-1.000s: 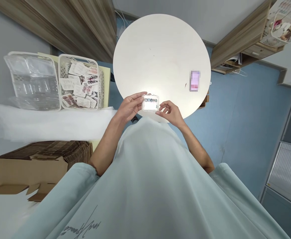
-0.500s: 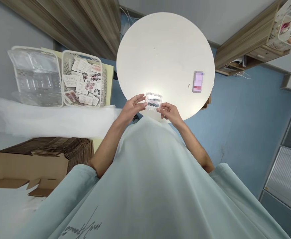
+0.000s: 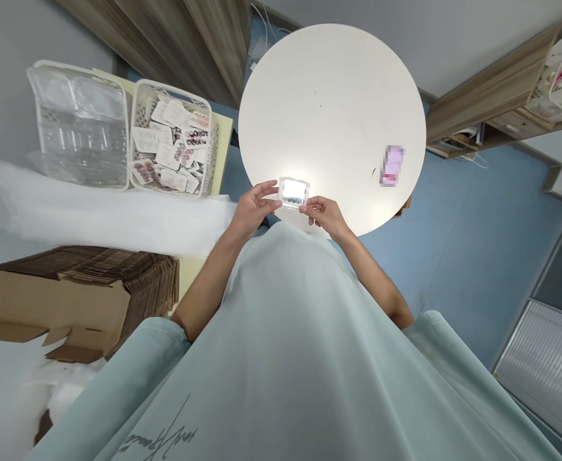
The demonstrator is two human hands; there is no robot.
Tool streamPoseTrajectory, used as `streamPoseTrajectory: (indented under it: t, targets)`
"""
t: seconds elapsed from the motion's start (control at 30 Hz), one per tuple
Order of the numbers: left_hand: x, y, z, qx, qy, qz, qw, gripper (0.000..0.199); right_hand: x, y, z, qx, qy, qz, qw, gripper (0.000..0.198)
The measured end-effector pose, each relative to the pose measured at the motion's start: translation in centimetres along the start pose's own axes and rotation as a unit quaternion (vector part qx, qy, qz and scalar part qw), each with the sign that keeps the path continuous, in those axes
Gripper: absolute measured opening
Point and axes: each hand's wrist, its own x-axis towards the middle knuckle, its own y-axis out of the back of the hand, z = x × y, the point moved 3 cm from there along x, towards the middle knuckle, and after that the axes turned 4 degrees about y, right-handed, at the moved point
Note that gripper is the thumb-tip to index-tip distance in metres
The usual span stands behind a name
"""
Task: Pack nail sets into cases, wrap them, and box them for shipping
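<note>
A small clear plastic case (image 3: 294, 193) is held up between my two hands, over the near edge of the round white table (image 3: 329, 96). Inside it shows a row of small dark rounded pieces, perhaps press-on nails; a bright glare covers the part above them. My left hand (image 3: 256, 208) grips the case's left side, thumb at the lower corner and fingers along the edge. At the lower right corner my right hand (image 3: 326, 214) pinches it between thumb and fingers.
A blurred pinkish phone-like object (image 3: 393, 166) lies on the table's right. To the left are a basket of nail cards (image 3: 170, 144), a basket of clear plastic cases (image 3: 81, 131), a white sheet (image 3: 117, 218) and stacked folded cardboard boxes (image 3: 150, 278).
The view has turned slightly, so the table and phone-like object sit further right. The case is tilted a little differently, and glare now hides its upper row. Both hands keep their hold.
</note>
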Motion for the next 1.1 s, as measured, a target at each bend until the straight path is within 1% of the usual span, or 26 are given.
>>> streamPoseTrajectory:
  t: [0.23, 0.33, 0.4, 0.5, 0.63, 0.7, 0.8, 0.93, 1.1]
  targets:
    - [-0.1, 1.7, -0.6, -0.008, 0.001, 0.045, 0.999, 0.073, 1.9, -1.8, -0.1, -0.026, -0.014, -0.010, 1.000, 0.063]
    - [0.4, 2.4, -1.2, -0.009, 0.004, 0.055, 0.998, 0.072, 2.7, -2.5, 0.1, -0.040, -0.017, -0.010, 0.999, 0.061]
    - [1.1, 2.9, -2.0, -0.004, 0.011, 0.061, 0.998, 0.071, 3.6, -2.8, 0.6, -0.057, -0.021, -0.004, 0.998, 0.056]
    - [2.7, 3.6, -3.6, 0.014, 0.035, 0.078, 0.996, 0.069, 5.3, -3.4, 1.9, -0.083, -0.040, 0.007, 0.996, 0.045]
    - [5.1, 4.3, -5.9, 0.043, 0.075, 0.099, 0.991, 0.054, 8.4, -4.3, 4.4, -0.119, -0.075, 0.014, 0.990, 0.032]
    - [6.3, 4.5, -6.9, 0.056, 0.096, 0.102, 0.989, 0.048, 9.8, -4.7, 5.7, -0.140, -0.093, 0.020, 0.986, 0.029]
    - [7.9, 4.6, -8.3, 0.085, 0.130, 0.104, 0.982, 0.047, 11.4, -5.2, 7.6, -0.159, -0.122, 0.048, 0.978, 0.026]
    - [9.4, 4.6, -9.9, 0.152, 0.164, 0.111, 0.968, 0.044, 12.4, -5.8, 9.5, -0.187, -0.165, 0.079, 0.965, 0.019]
    - [10.1, 4.4, -10.9, 0.203, 0.181, 0.102, 0.957, 0.038, 12.6, -6.4, 10.7, -0.218, -0.187, 0.078, 0.955, 0.017]
